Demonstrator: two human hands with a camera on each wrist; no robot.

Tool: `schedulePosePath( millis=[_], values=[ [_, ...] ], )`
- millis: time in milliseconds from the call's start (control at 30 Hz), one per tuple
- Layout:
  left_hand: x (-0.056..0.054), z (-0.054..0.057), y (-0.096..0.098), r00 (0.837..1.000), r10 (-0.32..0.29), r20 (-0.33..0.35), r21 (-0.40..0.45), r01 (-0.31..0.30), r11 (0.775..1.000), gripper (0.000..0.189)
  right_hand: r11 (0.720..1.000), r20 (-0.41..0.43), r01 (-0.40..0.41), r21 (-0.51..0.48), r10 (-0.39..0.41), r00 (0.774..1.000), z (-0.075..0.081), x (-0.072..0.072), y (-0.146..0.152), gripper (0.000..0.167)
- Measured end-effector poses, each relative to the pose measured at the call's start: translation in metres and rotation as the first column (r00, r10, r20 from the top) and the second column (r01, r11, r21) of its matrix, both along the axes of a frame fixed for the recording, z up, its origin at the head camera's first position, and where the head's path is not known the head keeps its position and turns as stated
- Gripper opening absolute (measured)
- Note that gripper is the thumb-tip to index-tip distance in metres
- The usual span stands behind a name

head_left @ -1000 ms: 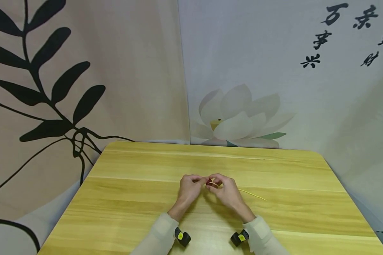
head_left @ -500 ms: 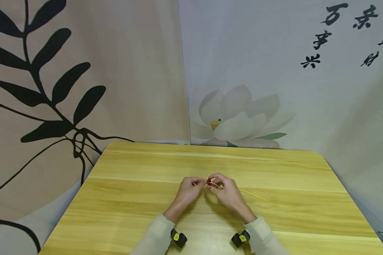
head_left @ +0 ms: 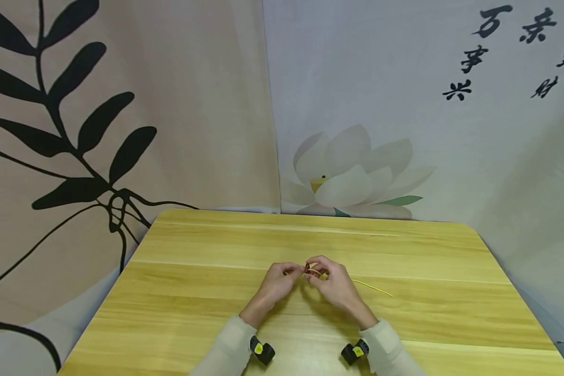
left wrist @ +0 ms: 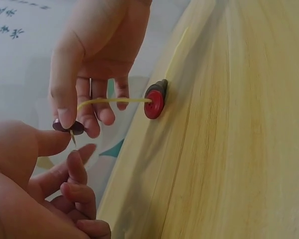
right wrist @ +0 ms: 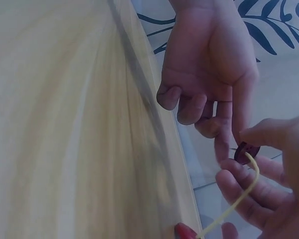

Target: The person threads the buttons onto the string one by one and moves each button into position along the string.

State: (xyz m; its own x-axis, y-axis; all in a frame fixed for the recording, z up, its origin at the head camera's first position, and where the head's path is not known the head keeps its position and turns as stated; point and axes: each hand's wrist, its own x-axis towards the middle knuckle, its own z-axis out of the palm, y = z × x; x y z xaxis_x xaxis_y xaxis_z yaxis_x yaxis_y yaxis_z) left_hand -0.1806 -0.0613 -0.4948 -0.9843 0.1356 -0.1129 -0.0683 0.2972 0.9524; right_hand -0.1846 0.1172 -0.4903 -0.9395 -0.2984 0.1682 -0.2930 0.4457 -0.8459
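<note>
My right hand (head_left: 332,282) pinches a dark red button (right wrist: 246,153) between thumb and fingertips. A yellow cord (left wrist: 114,100) runs through it, and a short pointed end (left wrist: 74,139) sticks out on the far side. My left hand (head_left: 277,282) is close up against it, thumb at the button's edge; its thumb and forefinger stand apart around the cord end. Farther along the cord a bright red button (left wrist: 154,104) is threaded, with a darker stack (left wrist: 159,87) behind it. In the head view the right hand hides these threaded pieces.
The cord's tail (head_left: 373,288) lies on the wooden table (head_left: 207,313) to the right of my right hand. Behind the table's far edge hang cloth backdrops (head_left: 207,104) printed with leaves, a lotus and characters. Small black cameras (head_left: 354,352) sit at both wrists.
My left hand and forearm have shifted slightly left and toward me. The dark red button has turned more edge-on between the fingertips. The right hand has hardly moved.
</note>
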Motion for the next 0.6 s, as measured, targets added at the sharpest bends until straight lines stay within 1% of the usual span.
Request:
schedulePosePath(
  millis=[367, 600],
  values=[
    [-0.0027, -0.0022, 0.0024, 0.999, 0.039, -0.016, 0.042, -0.038, 0.998, 0.018, 1.000, 0.018, -0.007, -0.007, 0.007, 1.000, -0.0021, 0.0002, 0.0007, 0.024],
    [-0.0016, -0.0023, 0.0020, 0.999, 0.046, -0.020, 0.063, -0.044, 0.997, 0.019, 1.000, 0.012, -0.014, -0.017, 0.014, 1.000, -0.0033, -0.0004, 0.0015, 0.027]
  ],
)
